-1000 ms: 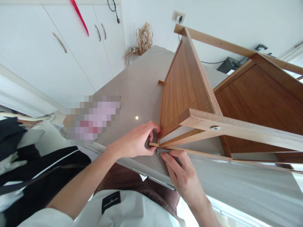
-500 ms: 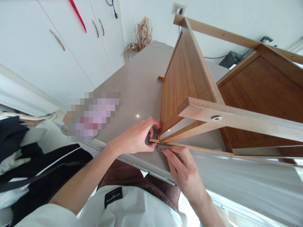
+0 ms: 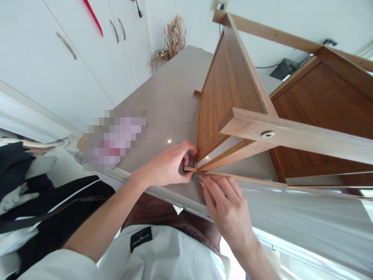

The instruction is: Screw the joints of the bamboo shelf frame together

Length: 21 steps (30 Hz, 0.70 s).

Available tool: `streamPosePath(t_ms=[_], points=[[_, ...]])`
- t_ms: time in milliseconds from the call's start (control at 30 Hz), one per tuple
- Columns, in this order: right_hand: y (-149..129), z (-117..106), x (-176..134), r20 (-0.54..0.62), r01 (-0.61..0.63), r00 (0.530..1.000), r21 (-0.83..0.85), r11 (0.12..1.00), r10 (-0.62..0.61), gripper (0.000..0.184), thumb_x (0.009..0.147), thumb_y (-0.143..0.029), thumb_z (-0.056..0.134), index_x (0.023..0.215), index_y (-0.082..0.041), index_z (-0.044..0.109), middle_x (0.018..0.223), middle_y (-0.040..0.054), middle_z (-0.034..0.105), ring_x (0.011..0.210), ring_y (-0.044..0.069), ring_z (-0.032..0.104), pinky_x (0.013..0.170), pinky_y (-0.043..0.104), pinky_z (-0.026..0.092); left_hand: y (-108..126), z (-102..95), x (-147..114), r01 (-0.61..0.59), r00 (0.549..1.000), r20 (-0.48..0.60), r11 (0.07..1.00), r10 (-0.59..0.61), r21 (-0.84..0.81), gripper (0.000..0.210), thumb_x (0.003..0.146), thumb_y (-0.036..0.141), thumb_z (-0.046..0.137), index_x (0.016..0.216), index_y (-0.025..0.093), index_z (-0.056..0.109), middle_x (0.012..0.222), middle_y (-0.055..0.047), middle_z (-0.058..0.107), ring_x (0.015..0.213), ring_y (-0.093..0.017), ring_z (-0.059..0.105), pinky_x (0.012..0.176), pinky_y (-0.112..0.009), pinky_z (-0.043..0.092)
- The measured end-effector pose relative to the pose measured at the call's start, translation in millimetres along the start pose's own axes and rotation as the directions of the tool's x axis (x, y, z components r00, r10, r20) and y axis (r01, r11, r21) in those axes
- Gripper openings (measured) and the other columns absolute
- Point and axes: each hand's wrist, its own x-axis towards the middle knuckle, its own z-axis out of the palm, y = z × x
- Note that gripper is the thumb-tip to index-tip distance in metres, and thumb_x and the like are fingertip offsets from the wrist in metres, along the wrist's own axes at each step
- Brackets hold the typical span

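Observation:
A wooden shelf unit [image 3: 247, 103] with brown panels and pale rails stands tipped on the grey tabletop [image 3: 163, 99]. My left hand [image 3: 166, 165] curls its fingers and thumb round the near lower corner of the unit, where a thin rail end sticks out. Just right of that corner, my right hand [image 3: 229, 204] pinches a small, flat, see-through or shiny rectangular piece [image 3: 197, 177] against the near rail. Its exact kind is too small to make out, and my fingers cover part of it.
A blurred-out pinkish object [image 3: 119, 138] lies at the table's left edge. Dried stalks [image 3: 174, 37] stand at the far end beside white cabinets [image 3: 87, 50]. Dark clothing [image 3: 67, 217] hangs at the lower left. Behind the unit is a black item [image 3: 285, 68] with a cable.
My right hand's fingers have straightened a little and lie closer along the near rail, by the small piece. My left hand keeps its hold on the corner. The view has tilted slightly.

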Motion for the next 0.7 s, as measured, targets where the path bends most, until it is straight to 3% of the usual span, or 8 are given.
streamPosePath(t_ms=[133, 367, 700], points=[[3, 5, -3, -0.031, -0.064, 0.997, 0.035, 0.997, 0.065, 0.013, 0.096, -0.013, 0.058, 0.102, -0.019, 0.067, 0.092, 0.0067, 0.066, 0.088, 0.021, 0.059, 0.083, 0.037, 0.047, -1, 0.0, -1, 0.008, 1.0, 0.002, 1.0, -0.008, 0.0, 0.046, 0.073, 0.019, 0.067, 0.114, 0.024, 0.048, 0.099, 0.001, 0.061, 0.081, -0.014, 0.061, 0.075, -0.029, 0.05], [2, 12, -7, -0.046, -0.123, 0.991, 0.095, 0.988, 0.128, 0.014, 0.099, -0.016, 0.054, 0.102, -0.021, 0.067, 0.096, 0.0072, 0.064, 0.09, 0.02, 0.058, 0.084, 0.038, 0.049, 0, 0.6, 0, -0.006, 1.0, -0.013, 1.0, 0.006, 0.007, 0.046, 0.072, 0.019, 0.067, 0.113, 0.024, 0.048, 0.095, 0.001, 0.059, 0.079, -0.014, 0.06, 0.074, -0.029, 0.05], [9, 8, -11, 0.029, -0.06, 0.998, 0.129, 0.99, 0.057, 0.017, 0.098, -0.014, 0.055, 0.105, -0.022, 0.068, 0.1, 0.007, 0.066, 0.092, 0.02, 0.059, 0.086, 0.038, 0.05, -1, 1.7, 0, 0.003, 1.0, -0.008, 1.0, -0.003, 0.006, 0.048, 0.072, 0.019, 0.068, 0.115, 0.024, 0.047, 0.091, 0.001, 0.058, 0.078, -0.015, 0.059, 0.074, -0.03, 0.049]])
